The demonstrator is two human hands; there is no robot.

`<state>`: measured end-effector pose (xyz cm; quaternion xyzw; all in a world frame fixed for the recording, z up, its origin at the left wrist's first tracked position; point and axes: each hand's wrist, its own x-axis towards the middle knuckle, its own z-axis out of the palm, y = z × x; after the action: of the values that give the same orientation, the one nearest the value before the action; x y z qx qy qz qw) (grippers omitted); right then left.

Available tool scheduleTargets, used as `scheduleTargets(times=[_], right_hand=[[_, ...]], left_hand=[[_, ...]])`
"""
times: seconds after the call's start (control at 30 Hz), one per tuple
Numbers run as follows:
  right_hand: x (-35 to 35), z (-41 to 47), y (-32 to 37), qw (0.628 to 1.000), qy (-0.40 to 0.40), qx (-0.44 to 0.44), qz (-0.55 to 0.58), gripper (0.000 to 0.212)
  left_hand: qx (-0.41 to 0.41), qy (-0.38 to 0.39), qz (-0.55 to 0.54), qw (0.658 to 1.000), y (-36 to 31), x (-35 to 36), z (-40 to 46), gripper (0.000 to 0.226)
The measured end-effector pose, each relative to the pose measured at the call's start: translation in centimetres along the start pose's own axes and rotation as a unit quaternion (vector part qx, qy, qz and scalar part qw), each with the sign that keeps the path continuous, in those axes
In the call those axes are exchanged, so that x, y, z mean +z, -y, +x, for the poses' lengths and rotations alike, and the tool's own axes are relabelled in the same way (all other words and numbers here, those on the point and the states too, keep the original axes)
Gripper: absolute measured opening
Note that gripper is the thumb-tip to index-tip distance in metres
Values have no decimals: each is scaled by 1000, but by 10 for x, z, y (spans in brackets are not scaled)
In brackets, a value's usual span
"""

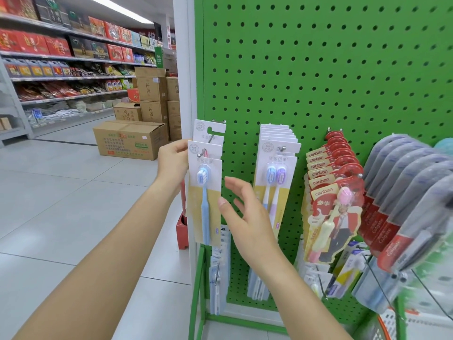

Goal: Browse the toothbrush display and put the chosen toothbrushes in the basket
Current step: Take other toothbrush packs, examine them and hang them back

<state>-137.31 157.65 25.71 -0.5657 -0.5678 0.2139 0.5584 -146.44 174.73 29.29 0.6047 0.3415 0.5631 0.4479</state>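
A carded blue toothbrush [205,192] hangs on the leftmost hook of the green pegboard [318,69], in front of other cards of the same kind. My left hand [172,163] grips this front card at its upper left edge. My right hand [245,217] hovers just right of the card's lower half with fingers spread and relaxed, holding nothing. To the right hang twin-pack toothbrushes [275,177], red canban children's toothbrushes [333,204] and grey Colgate packs [404,204]. A basket rim [387,325] shows at the bottom right corner.
More toothbrush packs hang on lower hooks [219,273]. Left of the rack lies a tiled aisle with stacked cardboard boxes [130,139] and stocked shelves [61,77]. A red stand [182,231] sits at the rack's left foot.
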Motion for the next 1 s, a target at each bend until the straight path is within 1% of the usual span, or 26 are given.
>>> scheduleTargets(times=[0.1, 0.2, 0.3, 0.43, 0.6, 0.67, 0.73, 0.83, 0.93, 1.0], right_hand=[[0, -1, 1, 1000, -3, 6, 1, 35], [-1, -1, 3, 1000, -5, 2, 4, 34], [-2, -6, 3, 1000, -5, -9, 10, 35], [-5, -24, -7, 999, -27, -13, 21, 39], [-10, -62, -25, 995, -80, -24, 52, 33], [-8, -78, -30, 994, -81, -6, 77, 31], [-7, -95, -35, 994, -60, 21, 93, 31], [-3, -125, -47, 991, -21, 78, 104, 29], [0, -159, -62, 979, 0, 142, 148, 27], [-2, -182, -69, 964, 10, 185, 192, 19]], left_hand=[[-8, -7, -6, 1000, 3, -2, 1, 20], [-28, -41, -17, 999, 13, -14, 5, 14], [-30, -73, -6, 997, 20, -30, 0, 9], [-17, -133, 11, 991, 24, -53, -32, 7], [-6, -179, 42, 983, 23, -74, -98, 9], [-18, -161, 62, 985, 23, -77, -128, 9], [-43, -132, 62, 988, 24, -72, -159, 9], [-86, -100, 21, 991, 21, -53, -207, 10], [-129, -60, -18, 990, 20, -27, -247, 12], [-164, -36, -47, 985, 26, -11, -271, 11]])
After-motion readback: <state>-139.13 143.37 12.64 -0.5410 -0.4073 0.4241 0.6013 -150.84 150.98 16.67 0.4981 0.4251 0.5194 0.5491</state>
